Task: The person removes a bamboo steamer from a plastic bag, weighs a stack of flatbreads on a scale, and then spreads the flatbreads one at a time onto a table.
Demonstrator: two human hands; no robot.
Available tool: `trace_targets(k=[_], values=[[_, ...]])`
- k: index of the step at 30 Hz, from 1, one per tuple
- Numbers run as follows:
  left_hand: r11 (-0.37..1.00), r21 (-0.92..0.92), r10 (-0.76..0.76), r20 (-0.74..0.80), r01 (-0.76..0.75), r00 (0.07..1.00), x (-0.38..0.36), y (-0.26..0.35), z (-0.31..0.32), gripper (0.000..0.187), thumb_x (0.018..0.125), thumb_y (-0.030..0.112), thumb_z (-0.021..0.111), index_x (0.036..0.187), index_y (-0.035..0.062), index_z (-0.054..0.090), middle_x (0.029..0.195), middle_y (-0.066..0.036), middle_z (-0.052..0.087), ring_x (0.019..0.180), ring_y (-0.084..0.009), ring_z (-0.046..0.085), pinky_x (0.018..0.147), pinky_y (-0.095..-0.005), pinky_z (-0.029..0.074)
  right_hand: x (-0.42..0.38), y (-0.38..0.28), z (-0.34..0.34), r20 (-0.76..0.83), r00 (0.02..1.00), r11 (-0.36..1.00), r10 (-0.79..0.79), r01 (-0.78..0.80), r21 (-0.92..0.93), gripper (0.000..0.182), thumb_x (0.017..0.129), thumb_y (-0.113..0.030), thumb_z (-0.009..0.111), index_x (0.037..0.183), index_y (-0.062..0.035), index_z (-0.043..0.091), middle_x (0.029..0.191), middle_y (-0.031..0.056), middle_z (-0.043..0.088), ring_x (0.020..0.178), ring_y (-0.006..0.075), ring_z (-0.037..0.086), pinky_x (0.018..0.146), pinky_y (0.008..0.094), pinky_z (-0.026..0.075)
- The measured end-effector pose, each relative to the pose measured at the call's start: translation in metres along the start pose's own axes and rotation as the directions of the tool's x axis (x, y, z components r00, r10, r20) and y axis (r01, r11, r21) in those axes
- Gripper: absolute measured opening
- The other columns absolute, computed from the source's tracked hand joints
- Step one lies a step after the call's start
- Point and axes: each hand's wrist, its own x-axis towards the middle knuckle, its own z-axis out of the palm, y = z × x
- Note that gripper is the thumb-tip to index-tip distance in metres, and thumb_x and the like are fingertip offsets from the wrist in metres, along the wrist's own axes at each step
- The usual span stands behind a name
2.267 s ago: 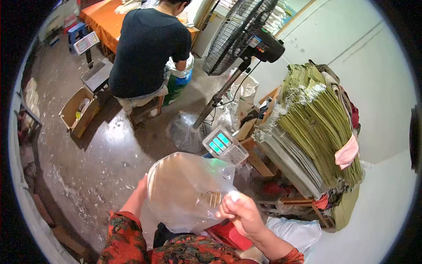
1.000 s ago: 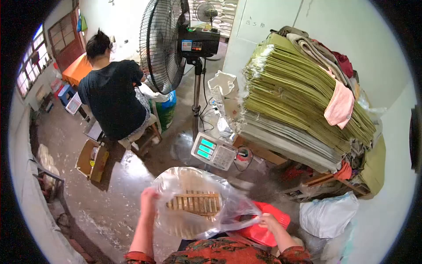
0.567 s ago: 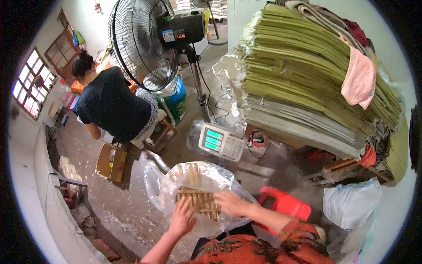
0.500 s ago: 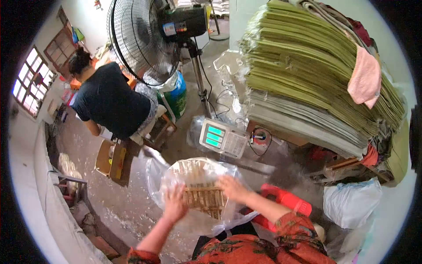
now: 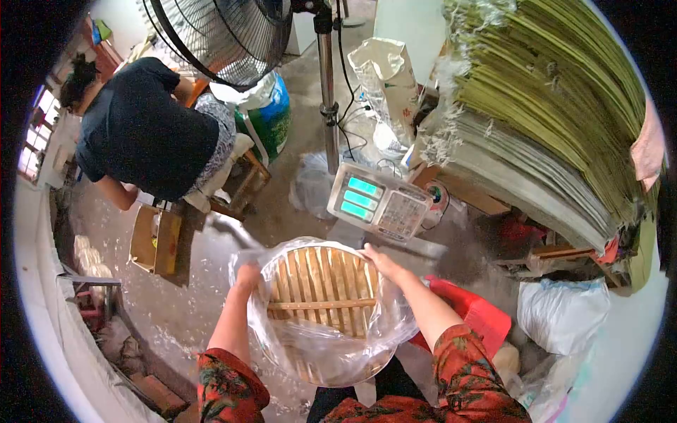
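A round container (image 5: 321, 317) with a slatted bamboo rack (image 5: 324, 282) inside stands before me, a clear plastic bag (image 5: 282, 345) draped around its rim and over its near part. My left hand (image 5: 248, 276) is at the left edge, closed on the plastic, its fingers partly hidden. At the upper right rim, my right hand (image 5: 381, 262) grips the edge with the plastic under its fingers. Just beyond the container is a scale display (image 5: 381, 203) with lit green readouts.
A person (image 5: 148, 130) in a dark shirt sits at the left, near a cardboard box (image 5: 155, 241). A fan (image 5: 226, 35) on a pole stands ahead. Stacked green sacks (image 5: 543, 92) fill the right, above a white bag (image 5: 563, 316). A red basket (image 5: 469, 314) lies by my right arm.
My hands have moved from over the rack out to the container's sides. The plastic now lies further off the slats, which show more fully. The view has shifted downward.
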Motion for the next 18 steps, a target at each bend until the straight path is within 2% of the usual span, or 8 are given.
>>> trace_targets(k=[2, 6, 8, 9, 11, 13, 15, 18], values=[[0.734, -0.607, -0.125, 0.321, 0.305, 0.939, 0.004, -0.03, 0.023, 0.042, 0.086, 0.027, 0.048, 0.119, 0.0011, 0.052, 0.112, -0.012, 0.058, 0.103, -0.0229, 0.054, 0.088, -0.0337, 0.041, -0.017, 0.007, -0.006, -0.114, 0.985, 0.987, 0.13, -0.14, -0.084, 0.058, 0.09, -0.052, 0.034, 0.125, -0.009, 0.049, 0.121, 0.008, 0.052, 0.11, 0.0201, 0.046, 0.096, 0.0341, 0.033], [0.329, -0.898, 0.017, 0.315, 0.292, 0.949, -0.061, -0.053, 0.03, 0.041, 0.089, 0.028, 0.044, 0.117, -0.0006, 0.051, 0.113, -0.011, 0.058, 0.101, -0.0198, 0.055, 0.087, -0.0333, 0.043, -0.059, 0.079, -0.035, -0.148, 0.969, 0.979, 0.198, -0.187, 0.085, 0.036, 0.09, -0.031, 0.049, 0.118, -0.0076, 0.054, 0.109, 0.0062, 0.058, 0.096, 0.0185, 0.054, 0.082, 0.0345, 0.044], [0.799, -0.601, 0.015, 0.078, 0.035, 0.997, -0.111, -0.054, 0.015, 0.039, 0.088, 0.021, 0.047, 0.119, -0.0024, 0.048, 0.119, -0.014, 0.054, 0.109, -0.0247, 0.052, 0.091, -0.0338, 0.042, -0.1, 0.086, -0.044, -0.257, 0.951, 0.984, 0.169, -0.146, 0.107, 0.034, 0.087, -0.024, 0.054, 0.115, -0.0049, 0.055, 0.108, 0.0061, 0.059, 0.096, 0.0181, 0.054, 0.083, 0.0341, 0.044], [0.798, -0.6, 0.0, 0.091, 0.055, 0.996, -0.132, -0.049, 0.01, 0.039, 0.088, 0.021, 0.047, 0.119, -0.0024, 0.048, 0.119, -0.014, 0.054, 0.109, -0.0247, 0.052, 0.091, -0.0338, 0.042, -0.117, 0.087, -0.048, -0.357, 0.926, 0.99, 0.122, -0.088, 0.11, 0.032, 0.084, -0.017, 0.059, 0.112, -0.0022, 0.055, 0.107, 0.0061, 0.059, 0.096, 0.0178, 0.055, 0.084, 0.0336, 0.044], [0.906, -0.007, 0.408, -0.258, -0.424, 0.876, -0.175, -0.024, 0.0, 0.038, 0.082, 0.008, 0.053, 0.119, -0.0008, 0.048, 0.125, -0.017, 0.048, 0.118, -0.0323, 0.045, 0.096, -0.0352, 0.039, -0.124, 0.112, -0.063, -0.529, 0.815, 0.969, -0.237, 0.159, -0.189, 0.022, 0.085, -0.015, 0.055, 0.103, -0.0025, 0.058, 0.101, 0.0079, 0.061, 0.095, 0.0181, 0.056, 0.082, 0.0328, 0.044], [0.929, -0.035, 0.357, -0.173, -0.368, 0.918, -0.2, -0.002, -0.015, 0.043, 0.074, -0.001, 0.057, 0.116, 0.0026, 0.051, 0.127, -0.019, 0.044, 0.123, -0.0359, 0.038, 0.101, -0.0372, 0.034, -0.16, 0.011, 0.002, -0.628, 0.641, 0.851, -0.442, 0.079, -0.519, 0.016, 0.083, -0.014, 0.055, 0.094, -0.0032, 0.059, 0.097, 0.0109, 0.061, 0.092, 0.0234, 0.058, 0.081, 0.0349, 0.045], [0.807, 0.176, 0.587, -0.144, -0.563, 0.797, -0.207, -0.012, -0.005, 0.042, 0.073, -0.003, 0.055, 0.114, 0.0072, 0.054, 0.127, -0.017, 0.045, 0.125, -0.0332, 0.036, 0.101, -0.0405, 0.034, -0.167, -0.026, 0.05, -0.245, 0.603, 0.517, -0.759, 0.329, -0.79, 0.02, 0.082, -0.018, 0.056, 0.096, -0.0045, 0.059, 0.091, 0.0141, 0.062, 0.086, 0.0304, 0.059, 0.082, 0.0425, 0.044], [0.738, 0.263, 0.635, 0.045, -0.622, 0.772, -0.225, 0.006, 0.0, 0.029, 0.077, 0.012, 0.058, 0.106, 0.0113, 0.059, 0.111, -0.011, 0.055, 0.107, -0.0283, 0.048, 0.095, -0.0463, 0.033, -0.172, -0.024, 0.112, 0.097, 0.674, 0.314, -0.732, 0.461, -0.83, 0.025, 0.082, -0.025, 0.057, 0.099, -0.0055, 0.058, 0.089, 0.015, 0.062, 0.083, 0.0333, 0.058, 0.085, 0.0479, 0.04]])
